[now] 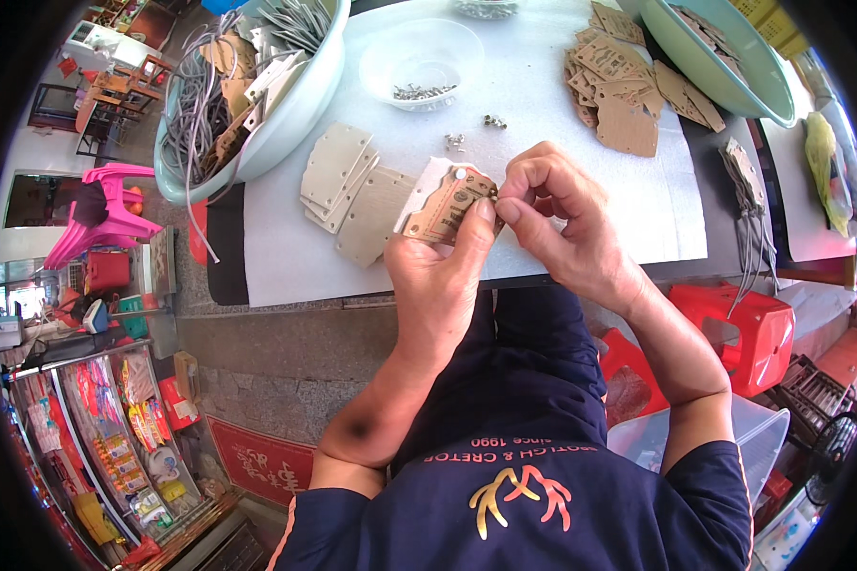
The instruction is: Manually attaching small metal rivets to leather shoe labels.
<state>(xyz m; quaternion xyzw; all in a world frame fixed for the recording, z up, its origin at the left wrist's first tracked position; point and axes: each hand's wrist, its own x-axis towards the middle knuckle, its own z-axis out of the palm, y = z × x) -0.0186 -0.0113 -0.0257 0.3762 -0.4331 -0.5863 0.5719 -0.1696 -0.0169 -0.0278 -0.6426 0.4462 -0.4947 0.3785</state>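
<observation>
My left hand point(438, 285) grips a brown printed cardboard tag point(446, 211) with a scalloped edge and a white layer behind it. A round white stud shows near the tag's upper edge. My right hand point(573, 233) is closed in a pinch at the tag's right corner; what the fingertips hold is too small to make out. Left of my hands, plain beige cardboard tags point(376, 226) with punched holes lie overlapping. Just beyond the held tag are a few small silvery fasteners point(455, 143) and some darker brass-coloured ones point(494, 122).
A clear plastic bowl point(376, 59) holds small metal pieces. At the left a pale green basin point(326, 86) is full of tags and grey cords. Brown tags point(624, 90) are piled right, beside another green basin point(769, 90). Corded tags point(747, 181) hang at the right edge, above a red stool point(747, 328).
</observation>
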